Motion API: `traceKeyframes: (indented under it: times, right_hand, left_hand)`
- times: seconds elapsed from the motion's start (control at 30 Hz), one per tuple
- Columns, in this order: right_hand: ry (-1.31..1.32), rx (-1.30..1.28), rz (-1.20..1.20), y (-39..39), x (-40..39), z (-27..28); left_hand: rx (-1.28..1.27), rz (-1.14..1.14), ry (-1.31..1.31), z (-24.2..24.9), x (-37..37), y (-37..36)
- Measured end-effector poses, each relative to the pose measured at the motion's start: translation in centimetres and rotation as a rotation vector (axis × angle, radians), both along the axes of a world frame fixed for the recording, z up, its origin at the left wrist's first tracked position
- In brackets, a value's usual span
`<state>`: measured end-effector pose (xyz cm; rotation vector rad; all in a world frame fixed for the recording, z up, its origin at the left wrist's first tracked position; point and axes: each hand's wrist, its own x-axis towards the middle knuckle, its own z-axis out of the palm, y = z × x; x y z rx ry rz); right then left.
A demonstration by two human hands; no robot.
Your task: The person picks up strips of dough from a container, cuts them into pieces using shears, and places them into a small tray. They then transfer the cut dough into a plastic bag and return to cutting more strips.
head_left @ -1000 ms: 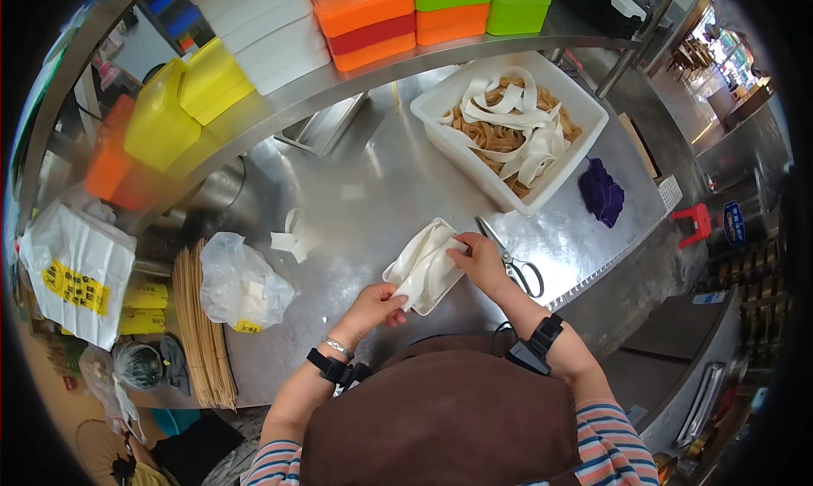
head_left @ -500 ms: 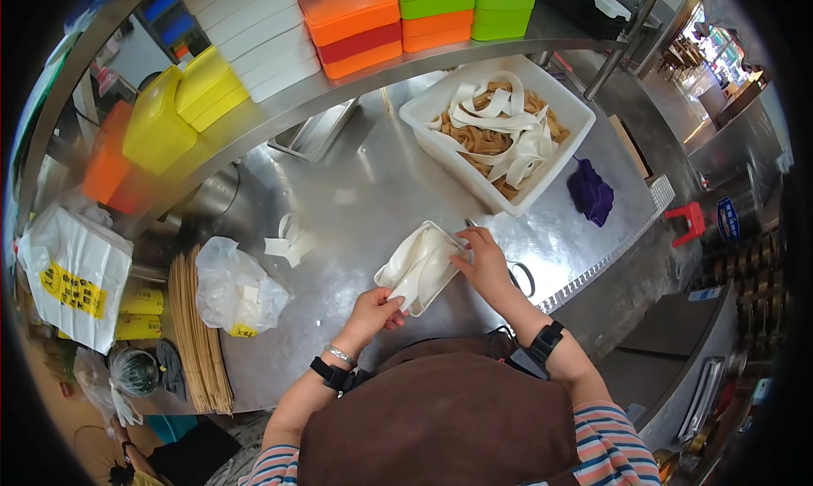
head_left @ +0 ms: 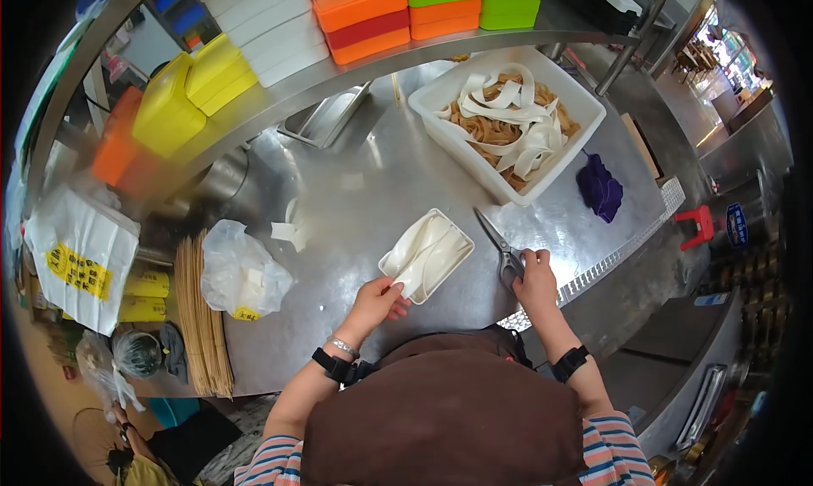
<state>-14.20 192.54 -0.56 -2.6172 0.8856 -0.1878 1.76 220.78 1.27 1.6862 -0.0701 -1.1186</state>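
Note:
A small white rectangular tray [head_left: 455, 277] stands on the steel table in front of me, with wide white noodle-like strips [head_left: 434, 247] folded inside. My left hand [head_left: 378, 304] is at the tray's near left corner, thumb and fingers closed on the end of a white strip that hangs over the rim. To the right of the tray lie dark scissors [head_left: 506, 251], blades pointing away from me. The fingers of my right hand [head_left: 535, 281] are closed at the scissors' handles, partly covering one loop.
A large white bin [head_left: 428, 129] of brown and white strips stands behind, with a purple cloth [head_left: 600, 188] beside it. Left are a plastic bag [head_left: 241, 270], wooden skewers [head_left: 201, 317] and a white scrap [head_left: 290, 232]. A shelf [head_left: 356, 56] with stacked coloured boxes crosses the back.
My right hand has left the tray's right edge and moved right to the scissors' handles. My left hand stays at the tray's corner, closed on the strip. The view has shifted slightly.

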Motion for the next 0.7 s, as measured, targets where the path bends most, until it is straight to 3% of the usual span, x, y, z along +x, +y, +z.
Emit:
traceKeyframes:
  times: [0.1,0.17,0.2,0.27,0.3,0.33,0.4,0.5,0.6,0.7]
  right_hand:
    - [0.057,-0.012,0.078,-0.1,-0.3,-0.4]
    - [-0.091,0.375,-0.042,-0.3,-0.6,0.0]
    - [-0.089,0.378,-0.038,0.0,-0.8,0.7]
    - [-0.247,1.004,-0.115,0.6,-2.1,3.2]
    - [-0.181,1.215,-0.064,0.4,-3.1,4.9]
    - [-0.175,1.216,-0.064,0.7,-3.6,6.1]
    - [0.114,1.401,0.141,1.4,-4.1,7.7]
    - [0.352,1.402,0.306,3.0,-3.6,8.7]
    - [0.485,1.492,0.304,4.2,-2.5,7.6]
    - [0.435,1.506,0.289,6.1,-1.3,6.3]
  left_hand:
    - [0.016,0.006,0.041,0.1,0.0,0.1]
    - [0.031,0.01,0.035,0.1,0.0,0.2]
    - [0.049,-0.025,0.012,0.0,-0.1,0.1]
    - [0.068,-0.053,-0.006,0.0,-0.3,0.0]
    - [0.054,-0.044,0.004,0.0,-0.3,0.0]
    - [0.039,-0.037,0.014,0.0,-0.4,0.0]
    - [0.016,-0.025,0.042,0.0,-0.4,0.3]
    - [-0.03,-0.011,0.095,0.1,-0.4,0.6]
    - [-0.064,-0.002,0.133,0.7,-0.5,0.4]
    - [-0.084,0.024,0.153,1.6,-0.7,0.1]
